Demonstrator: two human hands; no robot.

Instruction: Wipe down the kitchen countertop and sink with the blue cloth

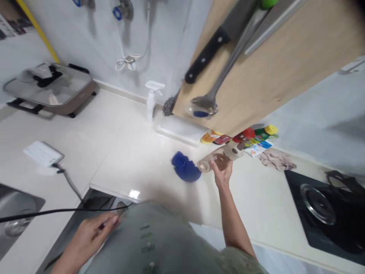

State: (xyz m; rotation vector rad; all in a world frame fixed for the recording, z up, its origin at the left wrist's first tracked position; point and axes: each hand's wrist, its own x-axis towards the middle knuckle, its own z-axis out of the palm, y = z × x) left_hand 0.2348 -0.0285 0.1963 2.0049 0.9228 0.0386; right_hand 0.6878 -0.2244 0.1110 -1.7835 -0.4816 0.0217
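Note:
My right hand [224,176] is closed around a see-through, brownish bottle [217,160] with a pale cap. The bottle is tilted above the counter, with its base toward a crumpled dark blue cloth [186,167]. My left hand [92,235] is low at the left, close to my body, with its fingers pressed together. A small dark bit shows between its thumb and fingers, but I cannot make out what it is.
Behind the bottle stand several condiment containers [247,134] below a wooden board [273,76] with a knife and a ladle. A white spray bottle [151,101], lidded electric pan [76,89], white box-shaped device [43,153] and black cooktop [299,198] surround the counter. A black cable [62,210] crosses the left.

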